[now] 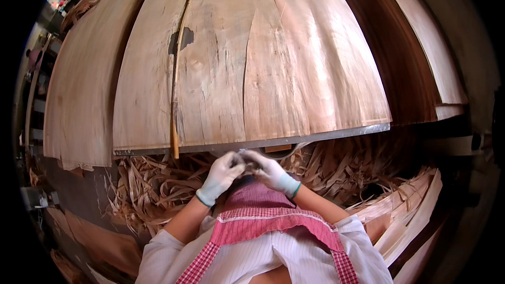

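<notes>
My left hand (pixel 224 172) and my right hand (pixel 267 171), both in white knitted gloves with teal cuffs, meet just below the near edge of the table. Their fingers are curled in and pressed together. Between them is something small and dark, too blurred to make out. Right in front lies a wide, pale wood veneer sheet (pixel 310 73) with long splits and a ragged dark hole. A thin wooden stick (pixel 175 121) runs lengthwise over its left part, its near end jutting past the edge. Neither hand touches the sheet.
Heaps of curled veneer strips (pixel 152 186) lie under the table edge (pixel 336 133) on both sides. More veneer sheets (pixel 79 89) lie to the left, with dark brown veneer (pixel 389 47) to the right. Long pale offcuts (pixel 410 210) are piled by my right elbow.
</notes>
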Motion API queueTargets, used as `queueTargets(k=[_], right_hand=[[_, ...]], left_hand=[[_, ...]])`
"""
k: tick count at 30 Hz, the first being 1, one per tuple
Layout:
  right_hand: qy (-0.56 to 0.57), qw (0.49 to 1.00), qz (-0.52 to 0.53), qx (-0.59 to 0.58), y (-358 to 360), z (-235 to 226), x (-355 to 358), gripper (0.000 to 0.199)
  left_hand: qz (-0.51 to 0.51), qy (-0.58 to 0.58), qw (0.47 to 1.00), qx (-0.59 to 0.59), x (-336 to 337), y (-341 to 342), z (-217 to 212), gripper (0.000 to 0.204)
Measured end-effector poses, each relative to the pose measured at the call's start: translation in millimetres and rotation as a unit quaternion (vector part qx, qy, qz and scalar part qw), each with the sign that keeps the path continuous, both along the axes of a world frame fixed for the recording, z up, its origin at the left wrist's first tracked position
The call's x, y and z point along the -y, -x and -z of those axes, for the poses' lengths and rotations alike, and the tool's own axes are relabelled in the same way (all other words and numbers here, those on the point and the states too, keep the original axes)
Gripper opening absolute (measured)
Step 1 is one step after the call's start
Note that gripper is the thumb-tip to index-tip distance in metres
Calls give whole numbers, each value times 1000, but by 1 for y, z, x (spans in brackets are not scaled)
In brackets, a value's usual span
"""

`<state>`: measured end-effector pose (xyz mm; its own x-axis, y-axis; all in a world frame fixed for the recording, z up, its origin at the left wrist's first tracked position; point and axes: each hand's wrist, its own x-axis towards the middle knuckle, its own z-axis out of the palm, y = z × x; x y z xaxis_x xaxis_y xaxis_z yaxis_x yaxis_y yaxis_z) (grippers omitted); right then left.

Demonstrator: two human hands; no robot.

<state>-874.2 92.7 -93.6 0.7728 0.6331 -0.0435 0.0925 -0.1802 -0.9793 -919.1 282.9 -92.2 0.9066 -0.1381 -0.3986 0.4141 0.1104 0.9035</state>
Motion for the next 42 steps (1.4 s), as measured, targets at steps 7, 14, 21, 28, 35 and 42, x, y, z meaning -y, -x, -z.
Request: queueTargets(k=[7, 14, 21, 28, 35, 42], right_hand=[[173, 981, -30, -88, -66, -21, 85, 21], [301, 950, -79, -27, -144, 37, 120, 21], [222, 957, -92, -159, -162, 72, 120, 21], [312, 911, -179, 204, -227, 58, 120, 18], [331, 916, -66, -215, -223, 12, 217, 20], [356, 918, -130, 120, -223, 56, 243, 21]], left_hand=[[-190, 92, 977, -14, 32, -39, 16, 23], [-399, -440, 802, 66, 64, -81, 70, 27], [-383, -673, 632, 21, 91, -98, 95, 40], [-337, -667, 664, 13, 119, -102, 91, 59], [-251, -671, 694, 64, 181, -164, 62, 49], [4, -656, 735, 173, 255, -195, 103, 72]])
